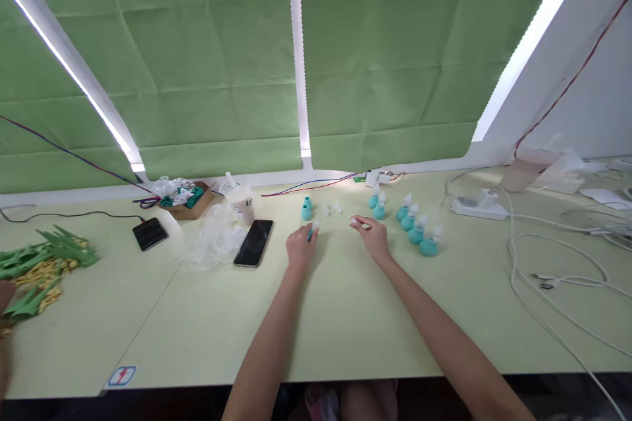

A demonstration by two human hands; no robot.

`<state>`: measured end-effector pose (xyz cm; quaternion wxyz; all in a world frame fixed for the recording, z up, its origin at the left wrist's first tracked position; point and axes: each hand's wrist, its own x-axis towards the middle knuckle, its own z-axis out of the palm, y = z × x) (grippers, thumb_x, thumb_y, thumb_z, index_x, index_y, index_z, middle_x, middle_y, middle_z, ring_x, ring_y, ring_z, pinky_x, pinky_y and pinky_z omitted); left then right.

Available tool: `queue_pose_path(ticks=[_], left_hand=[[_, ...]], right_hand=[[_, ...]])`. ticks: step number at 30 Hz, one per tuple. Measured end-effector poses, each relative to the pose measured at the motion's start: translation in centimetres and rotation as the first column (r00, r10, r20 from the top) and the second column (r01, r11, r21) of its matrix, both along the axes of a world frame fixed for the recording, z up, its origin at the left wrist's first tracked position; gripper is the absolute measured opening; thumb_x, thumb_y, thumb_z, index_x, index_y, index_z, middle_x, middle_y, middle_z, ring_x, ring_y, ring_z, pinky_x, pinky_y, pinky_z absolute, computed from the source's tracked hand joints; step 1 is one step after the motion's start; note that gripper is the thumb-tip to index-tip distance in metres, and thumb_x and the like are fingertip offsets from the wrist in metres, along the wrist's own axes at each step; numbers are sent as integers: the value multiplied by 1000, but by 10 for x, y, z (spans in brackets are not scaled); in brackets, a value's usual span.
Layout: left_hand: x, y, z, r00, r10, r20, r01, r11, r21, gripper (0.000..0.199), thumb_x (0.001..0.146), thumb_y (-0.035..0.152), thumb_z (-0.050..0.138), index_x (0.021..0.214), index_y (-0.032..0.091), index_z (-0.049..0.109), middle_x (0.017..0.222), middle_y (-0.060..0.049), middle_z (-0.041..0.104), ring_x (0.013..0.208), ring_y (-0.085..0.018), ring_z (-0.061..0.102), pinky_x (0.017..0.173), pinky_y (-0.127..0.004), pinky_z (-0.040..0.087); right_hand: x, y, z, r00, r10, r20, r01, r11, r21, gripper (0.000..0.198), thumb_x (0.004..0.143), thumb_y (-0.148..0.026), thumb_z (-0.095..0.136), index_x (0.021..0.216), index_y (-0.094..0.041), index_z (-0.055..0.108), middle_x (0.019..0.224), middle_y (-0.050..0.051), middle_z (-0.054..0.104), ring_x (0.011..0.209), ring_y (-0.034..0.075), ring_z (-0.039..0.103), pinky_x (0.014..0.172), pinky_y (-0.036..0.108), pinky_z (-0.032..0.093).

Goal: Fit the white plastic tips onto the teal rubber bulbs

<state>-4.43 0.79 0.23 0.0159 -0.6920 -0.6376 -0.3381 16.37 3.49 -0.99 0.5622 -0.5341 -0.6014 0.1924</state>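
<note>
My left hand (pixel 299 248) is closed around a small teal bulb bottle (pixel 311 234), mostly hidden by the fingers, with a whitish tip showing at its top. My right hand (pixel 374 237) pinches a small white plastic piece (pixel 353 220) between thumb and fingertips, apart from the left hand. Just beyond the left hand stand two teal bulb bottles with open necks (pixel 307 212). Several loose whitish plastic pieces (pixel 337 208) lie between and behind the hands. Right of my right hand, several teal bulb bottles (pixel 415 235) with pointed translucent tips stand in short rows.
A phone (pixel 253 243), crumpled clear plastic (pixel 212 240) and a drink cup (pixel 239 202) lie left of my hands. Farther left are a cardboard box (pixel 193 205), a black device (pixel 150 234) and green pieces (pixel 64 247) beside another person's hand. A power strip (pixel 478 209) and white cables (pixel 516 270) occupy the right.
</note>
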Motion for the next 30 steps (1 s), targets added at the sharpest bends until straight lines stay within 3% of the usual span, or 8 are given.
queue_pose_path(ticks=[4, 9, 12, 15, 18, 21, 26, 30], left_hand=[[-9, 4, 7, 940, 90, 330, -102, 995, 19, 35, 90, 48, 39, 103, 22, 58, 87, -3, 68, 75, -16, 60, 67, -25, 38], [-9, 12, 11, 843, 38, 537, -78, 996, 53, 30, 90, 45, 39, 102, 22, 53, 99, -5, 67, 82, -16, 59, 72, -26, 40], [-9, 25, 11, 810, -46, 585, -6, 996, 86, 26, 88, 42, 42, 103, 22, 50, 101, -6, 67, 86, -16, 59, 74, -26, 40], [-11, 39, 11, 795, -90, 600, 53, 995, 78, 25, 87, 42, 45, 101, 22, 49, 93, -4, 66, 77, -14, 58, 68, -23, 40], [-11, 49, 6, 785, -84, 614, 80, 996, 33, 24, 85, 41, 49, 98, 21, 49, 81, -1, 63, 66, -12, 54, 61, -22, 37], [-10, 54, -2, 777, -48, 628, 55, 998, 8, 21, 83, 36, 52, 96, 20, 49, 74, 0, 59, 61, -11, 50, 58, -22, 35], [-9, 59, -12, 740, -93, 667, 49, 995, 85, 15, 81, 29, 53, 93, 19, 50, 87, -4, 58, 78, -14, 54, 68, -26, 41], [-11, 61, -15, 752, -107, 651, 8, 988, 154, 20, 78, 31, 56, 93, 19, 52, 96, -6, 54, 94, -17, 52, 78, -29, 43]], right_hand=[[14, 9, -4, 999, -2, -42, 1, 999, -34, 37, 72, -53, 59, 88, -22, 72, 97, 7, 67, 90, 22, 57, 67, 31, 45], [6, 13, -10, 984, 165, -65, -168, 985, -37, 34, 73, -49, 59, 88, -21, 70, 90, 6, 64, 69, 15, 54, 66, 30, 45], [2, 12, -12, 978, 210, -4, -210, 975, -70, 28, 74, -45, 58, 88, -23, 68, 93, 3, 65, 69, 15, 56, 69, 30, 46], [3, 9, -10, 980, 195, 24, -192, 976, -106, 26, 76, -42, 57, 92, -25, 67, 95, 2, 66, 71, 15, 59, 68, 30, 46], [5, 7, -6, 980, 195, 28, -191, 976, -107, 29, 80, -41, 53, 103, -28, 64, 93, 1, 66, 69, 14, 60, 67, 29, 47], [4, 5, -3, 973, 227, 49, -224, 972, -70, 27, 84, -40, 47, 100, -29, 65, 95, 0, 66, 69, 14, 61, 69, 28, 47], [1, 0, 1, 966, 251, 66, -243, 963, -116, 22, 84, -40, 48, 92, -28, 64, 95, -2, 68, 70, 15, 63, 67, 28, 46], [1, -3, 6, 967, 245, 68, -232, 961, -150, 17, 82, -39, 51, 89, -29, 64, 92, -3, 70, 76, 16, 66, 70, 29, 46]])
